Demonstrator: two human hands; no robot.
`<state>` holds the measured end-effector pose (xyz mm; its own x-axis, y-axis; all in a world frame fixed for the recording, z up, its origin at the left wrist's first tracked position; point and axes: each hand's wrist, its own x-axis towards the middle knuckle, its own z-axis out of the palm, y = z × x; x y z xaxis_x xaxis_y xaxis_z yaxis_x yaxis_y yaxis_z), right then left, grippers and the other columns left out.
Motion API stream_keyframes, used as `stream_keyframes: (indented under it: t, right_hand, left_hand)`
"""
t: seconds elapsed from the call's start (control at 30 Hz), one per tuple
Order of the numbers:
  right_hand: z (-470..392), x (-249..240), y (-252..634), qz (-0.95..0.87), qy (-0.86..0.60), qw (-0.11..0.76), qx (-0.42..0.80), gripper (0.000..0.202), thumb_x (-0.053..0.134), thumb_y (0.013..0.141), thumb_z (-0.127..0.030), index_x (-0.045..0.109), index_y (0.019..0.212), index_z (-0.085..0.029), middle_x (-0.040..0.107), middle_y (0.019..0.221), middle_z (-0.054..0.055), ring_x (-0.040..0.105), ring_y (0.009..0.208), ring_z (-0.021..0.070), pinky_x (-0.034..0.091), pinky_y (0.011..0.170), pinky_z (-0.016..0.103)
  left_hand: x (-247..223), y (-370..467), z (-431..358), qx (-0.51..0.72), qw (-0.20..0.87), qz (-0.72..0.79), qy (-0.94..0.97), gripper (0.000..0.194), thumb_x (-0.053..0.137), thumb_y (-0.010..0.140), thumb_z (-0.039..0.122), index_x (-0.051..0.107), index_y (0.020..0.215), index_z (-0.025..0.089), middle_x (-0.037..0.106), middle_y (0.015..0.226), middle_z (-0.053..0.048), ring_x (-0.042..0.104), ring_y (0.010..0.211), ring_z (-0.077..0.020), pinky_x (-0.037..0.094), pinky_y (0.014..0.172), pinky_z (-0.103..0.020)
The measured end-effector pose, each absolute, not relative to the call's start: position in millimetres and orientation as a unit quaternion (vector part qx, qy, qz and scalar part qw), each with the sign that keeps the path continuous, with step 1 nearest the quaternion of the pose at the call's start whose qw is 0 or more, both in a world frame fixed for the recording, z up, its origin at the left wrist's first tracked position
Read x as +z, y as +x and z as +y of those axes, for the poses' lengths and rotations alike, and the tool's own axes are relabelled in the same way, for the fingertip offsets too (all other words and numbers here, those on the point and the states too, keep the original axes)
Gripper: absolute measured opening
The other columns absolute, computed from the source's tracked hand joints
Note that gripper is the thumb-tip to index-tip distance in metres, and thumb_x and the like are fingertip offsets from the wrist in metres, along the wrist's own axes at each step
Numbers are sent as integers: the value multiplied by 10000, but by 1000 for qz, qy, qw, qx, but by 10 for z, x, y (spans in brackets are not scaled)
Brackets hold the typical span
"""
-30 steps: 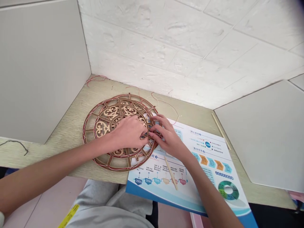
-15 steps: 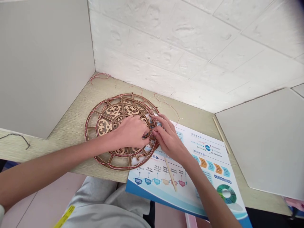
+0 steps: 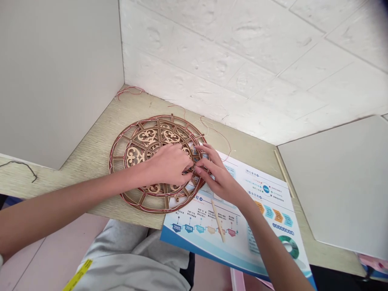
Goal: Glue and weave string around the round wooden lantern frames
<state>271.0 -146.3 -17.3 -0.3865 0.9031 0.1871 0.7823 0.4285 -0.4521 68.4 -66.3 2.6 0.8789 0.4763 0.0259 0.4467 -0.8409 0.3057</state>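
A round openwork frame (image 3: 135, 157) in brown and gold lies on the table, with red and white wire running round its rings. Parts of another ring show beneath it. My left hand (image 3: 170, 163) rests over the frame's right half, its fingers curled; what they pinch, if anything, is too small to make out. Facing it, my right hand (image 3: 216, 173) is at the frame's right edge, thumb and index finger close together near the left fingertips. Whether wire lies between them is hidden.
Under the frame's right side lies a printed blue-and-white sheet (image 3: 212, 252) with a thin wooden stick (image 3: 218, 221) on it. Loose red wires (image 3: 130, 91) lie by the wall. Grey panels (image 3: 60, 81) stand left and right. A strip (image 3: 283, 171) lies near the right panel.
The view has shifted slightly. Both hands stay at nearly the same spot on the frame, with the left fingers a little more closed.
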Motion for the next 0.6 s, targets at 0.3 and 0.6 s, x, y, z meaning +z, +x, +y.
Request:
stream_keyframes:
  t: [0.3,0.6]
  right_hand:
    - [-1391,-111,2746,-834,-484,164,209,216,388,1075,-296,551,945,-241,353,1573,144,230,1565,294,273,1264,606]
    - [-1315,-74,2750,-853,-481,145,143,170,510,1032,-318,614,925,-237,431,1538,148,329,1520,347,350,1225,632]
  left_hand:
    - [63,625,-476,14,219,182,959,266,715,851,380,609,680,206,704,763,-13,604,858,-227,378,725,-334]
    - [51,627,-476,7,218,182,959,267,724,856,409,635,710,204,707,778,-18,612,889,-233,352,701,-328]
